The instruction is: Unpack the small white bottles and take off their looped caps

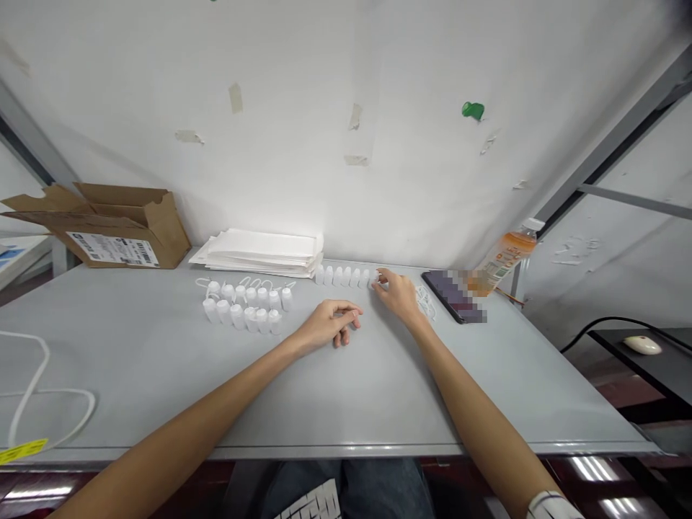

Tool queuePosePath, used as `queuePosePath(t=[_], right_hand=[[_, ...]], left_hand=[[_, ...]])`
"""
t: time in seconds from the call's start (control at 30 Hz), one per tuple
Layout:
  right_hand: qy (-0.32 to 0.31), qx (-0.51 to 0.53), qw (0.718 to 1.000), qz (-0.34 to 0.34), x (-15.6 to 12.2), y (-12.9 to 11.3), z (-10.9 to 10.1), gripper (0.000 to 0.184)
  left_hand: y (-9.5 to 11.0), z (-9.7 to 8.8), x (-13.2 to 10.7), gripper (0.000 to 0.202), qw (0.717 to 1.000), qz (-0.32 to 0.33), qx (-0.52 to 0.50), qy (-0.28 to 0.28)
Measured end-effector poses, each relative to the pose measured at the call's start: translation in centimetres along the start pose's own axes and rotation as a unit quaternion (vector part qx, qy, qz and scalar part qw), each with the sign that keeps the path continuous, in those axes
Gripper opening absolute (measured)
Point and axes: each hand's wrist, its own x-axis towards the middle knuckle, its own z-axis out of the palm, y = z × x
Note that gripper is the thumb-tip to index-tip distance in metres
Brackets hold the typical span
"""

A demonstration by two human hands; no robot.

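My right hand [398, 294] reaches to the right end of a row of small white plastic bottles [344, 276] by the wall. Its thumb and forefinger are closed about the end bottle [373, 278], which they partly hide. Nearer to me, my left hand [329, 324] hovers over the tabletop, fingers loosely bent and apart, with nothing visible in it. To its left stand two rows of similar small white bottles [236, 316]; white loops of cord [246, 282] show at the back row. Beside my right wrist lies a small heap of white cords [426, 303].
A stack of white sheets [259, 252] and an open cardboard box [124, 227] sit along the wall on the grey table [367, 404]. At right are a dark, partly blurred phone [446, 295] and an orange drink bottle [505, 256]. A white cable [32, 393] lies at left.
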Motion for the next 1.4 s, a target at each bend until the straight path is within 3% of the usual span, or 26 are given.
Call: queuePosePath(t=[0.5, 0.6, 0.67, 0.73, 0.83, 0.97, 1.0, 1.07, 1.2, 1.4], right_hand=[[0.006, 0.003, 1.000, 0.004, 0.2, 0.5, 0.1, 0.041], [-0.004, 0.007, 1.000, -0.001, 0.2, 0.6, -0.1, 0.043], [-0.011, 0.007, 1.000, -0.012, 0.2, 0.6, -0.3, 0.044], [-0.012, 0.008, 1.000, -0.028, 0.3, 0.7, -0.6, 0.047], [0.000, 0.014, 0.999, -0.046, 0.4, 1.2, -1.0, 0.049], [0.036, 0.030, 0.997, -0.066, 0.3, 1.7, -1.1, 0.048], [0.045, 0.034, 0.996, -0.072, 0.3, 1.8, -1.1, 0.048], [0.057, 0.042, 0.994, -0.084, 0.3, 1.9, -1.0, 0.046], [0.067, 0.054, 0.992, -0.097, 0.5, 2.1, -0.9, 0.043], [0.077, 0.064, 0.991, -0.087, 0.6, 2.3, -0.8, 0.041]], left_hand=[[0.7, 0.1, -0.4, 0.038, 1.000, 0.011, 0.019, -0.015], [1.8, 0.1, -1.0, 0.036, 0.998, 0.025, 0.059, -0.004], [2.7, -0.1, -1.5, 0.031, 0.988, 0.068, 0.138, 0.031], [3.8, -0.6, -2.1, 0.023, 0.948, 0.152, 0.263, 0.100], [5.5, -2.4, -2.9, 0.017, 0.837, 0.274, 0.417, 0.225], [7.4, -5.9, -3.7, 0.016, 0.724, 0.325, 0.481, 0.372], [7.7, -6.7, -3.8, 0.017, 0.709, 0.315, 0.490, 0.398], [7.9, -8.1, -4.0, 0.018, 0.707, 0.268, 0.513, 0.406], [7.8, -9.3, -4.4, 0.027, 0.729, 0.158, 0.575, 0.335], [7.9, -9.8, -4.6, 0.030, 0.730, 0.077, 0.616, 0.287]])
